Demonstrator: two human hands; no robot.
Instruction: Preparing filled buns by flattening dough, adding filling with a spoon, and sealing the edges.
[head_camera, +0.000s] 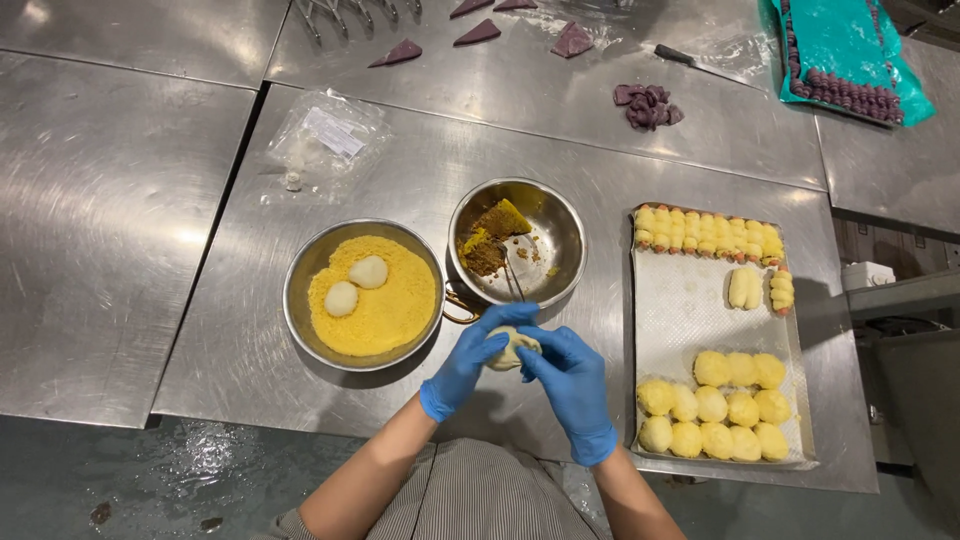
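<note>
Both hands wear blue gloves and close around a pale dough ball (512, 347) just in front of me. My left hand (470, 360) cups it from the left, and my right hand (572, 385) presses it from the right. Just beyond sits a steel bowl (560, 215) with brown and yellow filling (490, 240) and a utensil lying in it. To its left, a round pan (298, 272) holds yellow crumbs with two white dough balls (355, 285) on top.
A lined tray (690, 310) at my right holds several yellow crumbed balls (712, 405) near me and rows of small rolls (705, 232) at its far end. Farther back lie a plastic bag (320, 140), purple dough pieces (648, 105), a knife (690, 62) and a teal sheet (850, 50).
</note>
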